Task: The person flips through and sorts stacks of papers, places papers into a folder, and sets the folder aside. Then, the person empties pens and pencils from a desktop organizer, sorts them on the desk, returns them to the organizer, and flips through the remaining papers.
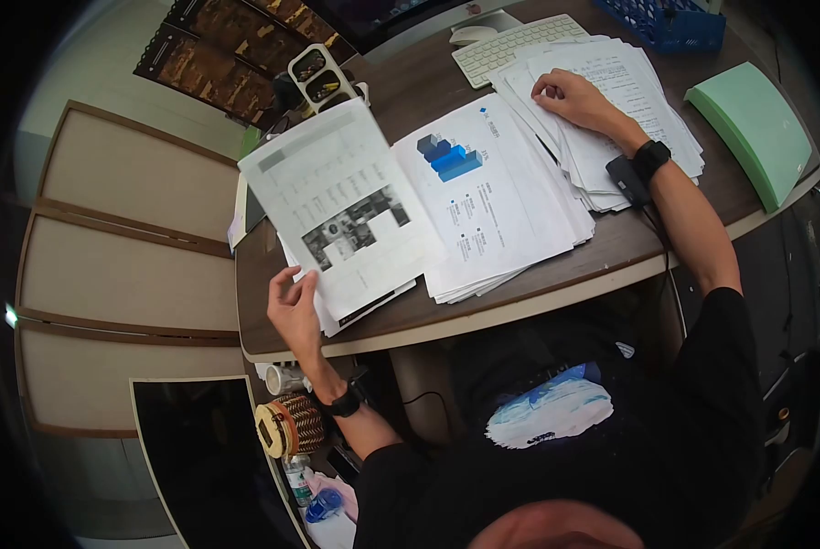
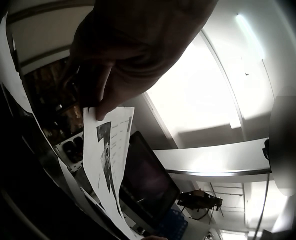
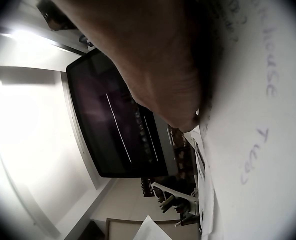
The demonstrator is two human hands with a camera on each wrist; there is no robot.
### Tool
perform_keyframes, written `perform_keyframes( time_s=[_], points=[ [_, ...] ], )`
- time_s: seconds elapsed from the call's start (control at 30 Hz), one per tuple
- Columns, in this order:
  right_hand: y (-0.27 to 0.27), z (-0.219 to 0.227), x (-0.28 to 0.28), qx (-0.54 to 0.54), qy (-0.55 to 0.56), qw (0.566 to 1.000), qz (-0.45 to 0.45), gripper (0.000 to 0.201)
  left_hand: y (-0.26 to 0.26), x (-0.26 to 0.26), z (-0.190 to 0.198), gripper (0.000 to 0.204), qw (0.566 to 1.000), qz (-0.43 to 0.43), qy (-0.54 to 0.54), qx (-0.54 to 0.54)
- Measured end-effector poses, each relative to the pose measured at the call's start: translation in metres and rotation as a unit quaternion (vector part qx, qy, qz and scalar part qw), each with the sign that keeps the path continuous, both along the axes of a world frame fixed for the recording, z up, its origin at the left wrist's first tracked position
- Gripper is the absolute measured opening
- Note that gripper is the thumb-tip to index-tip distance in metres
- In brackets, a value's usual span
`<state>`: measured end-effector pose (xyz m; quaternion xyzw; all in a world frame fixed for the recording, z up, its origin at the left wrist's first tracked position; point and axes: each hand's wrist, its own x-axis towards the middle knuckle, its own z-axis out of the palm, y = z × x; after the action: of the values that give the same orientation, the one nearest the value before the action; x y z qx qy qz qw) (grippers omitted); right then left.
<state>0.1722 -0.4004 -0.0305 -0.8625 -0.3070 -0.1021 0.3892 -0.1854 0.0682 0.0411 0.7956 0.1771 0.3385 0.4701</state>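
Observation:
My left hand pinches the near left corner of a printed sheet that carries grey text and a dark photo. In the left wrist view the thumb lies on the edge of this raised sheet. Under and beside it are more pages on the desk's left part. To its right lies a paper stack topped by a page with a blue bar chart. My right hand rests, fingers loosely curled, on another stack of handwritten pages; the right wrist view shows handwriting close beside it.
A white keyboard and a mouse lie behind the papers, below a monitor. A pen holder stands at the back left, a blue basket at the back right. A green box sits near the desk's right edge.

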Motion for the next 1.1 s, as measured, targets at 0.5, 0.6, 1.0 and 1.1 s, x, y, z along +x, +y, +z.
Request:
perform_keyframes(
  time_s=[0.5,0.6,1.0,1.1],
  points=[
    [-0.001,-0.001,0.003,-0.014,0.001,1.0,0.002,0.022,-0.004,-0.001,-0.014,0.034,0.942,0.11,0.126,0.291],
    [-0.001,0.001,-0.001,0.003,0.01,1.0,0.004,0.018,-0.047,0.021,-0.009,0.032,0.981,-0.036,0.145,0.124],
    [0.001,0.002,-0.001,0.004,-0.012,1.0,0.002,0.022,-0.132,0.057,-0.01,0.036,0.965,-0.14,0.219,0.049],
    [-0.001,-0.001,0.001,-0.001,-0.008,1.0,0.01,0.022,-0.132,0.056,-0.012,0.036,0.966,-0.13,0.215,0.059]
  ],
)
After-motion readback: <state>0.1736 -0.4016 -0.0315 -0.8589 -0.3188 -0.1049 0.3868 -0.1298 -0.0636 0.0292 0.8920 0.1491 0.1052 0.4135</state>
